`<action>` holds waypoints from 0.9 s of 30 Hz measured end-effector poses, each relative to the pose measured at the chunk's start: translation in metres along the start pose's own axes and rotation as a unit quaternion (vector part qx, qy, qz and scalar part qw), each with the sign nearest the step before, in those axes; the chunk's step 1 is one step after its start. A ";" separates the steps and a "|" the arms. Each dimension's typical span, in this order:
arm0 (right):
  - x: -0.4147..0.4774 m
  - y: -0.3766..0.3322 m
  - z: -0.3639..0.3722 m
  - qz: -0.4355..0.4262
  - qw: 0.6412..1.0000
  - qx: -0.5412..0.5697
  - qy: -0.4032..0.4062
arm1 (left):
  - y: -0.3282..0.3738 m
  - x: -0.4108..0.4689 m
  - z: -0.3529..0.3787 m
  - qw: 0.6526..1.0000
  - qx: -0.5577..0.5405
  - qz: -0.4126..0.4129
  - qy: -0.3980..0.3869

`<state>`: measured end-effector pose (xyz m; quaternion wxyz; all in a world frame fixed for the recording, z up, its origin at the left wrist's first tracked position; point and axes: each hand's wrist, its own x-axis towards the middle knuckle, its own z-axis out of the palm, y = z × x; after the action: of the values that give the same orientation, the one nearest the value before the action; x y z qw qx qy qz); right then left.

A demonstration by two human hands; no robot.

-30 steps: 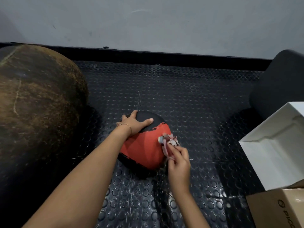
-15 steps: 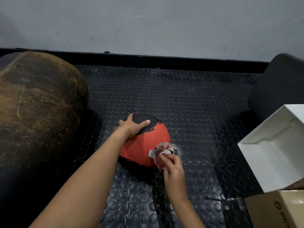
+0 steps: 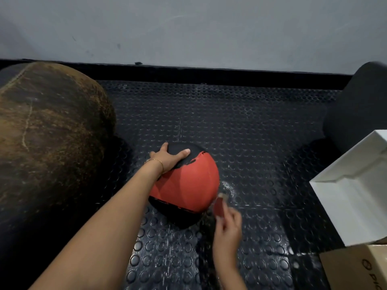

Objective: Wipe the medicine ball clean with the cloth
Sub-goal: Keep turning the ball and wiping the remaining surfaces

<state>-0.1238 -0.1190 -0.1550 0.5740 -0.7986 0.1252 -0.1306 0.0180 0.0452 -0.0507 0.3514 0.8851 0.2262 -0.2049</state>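
Left of the left hand (image 3: 167,159) fingers: large scuffed brown ball (image 3: 52,132) close, narrow gap.
Beyond those fingers: open studded rubber mat (image 3: 240,126) up to the wall (image 3: 188,28).
Between both hands: medicine ball (image 3: 186,185) blocks.
Right of the right hand (image 3: 227,229) fingers: bare mat, then white box (image 3: 351,191), cardboard box (image 3: 354,268), dark rounded object (image 3: 360,105).

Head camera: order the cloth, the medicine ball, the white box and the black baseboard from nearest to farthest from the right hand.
From the right hand:
1. Cloth, pinched in its fingers.
2. Medicine ball, just to its left.
3. White box, off to the right.
4. Black baseboard, far ahead along the wall.
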 end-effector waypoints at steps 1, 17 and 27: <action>0.010 -0.013 0.009 -0.025 1.000 0.008 0.016 | -0.001 0.001 -0.001 1.000 -0.002 0.000 0.000; 0.024 -0.037 0.017 -0.131 0.987 -0.086 -0.044 | 0.015 -0.020 0.011 1.000 0.015 0.006 0.014; 0.041 -0.067 -0.001 -0.064 0.996 0.037 -0.043 | 0.000 -0.023 0.010 1.000 0.000 0.027 0.016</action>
<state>-0.0825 -0.1133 -0.0881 0.5982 -0.7883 0.0443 -0.1369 -0.0025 0.0319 -0.0453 0.3534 0.8939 0.2082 -0.1808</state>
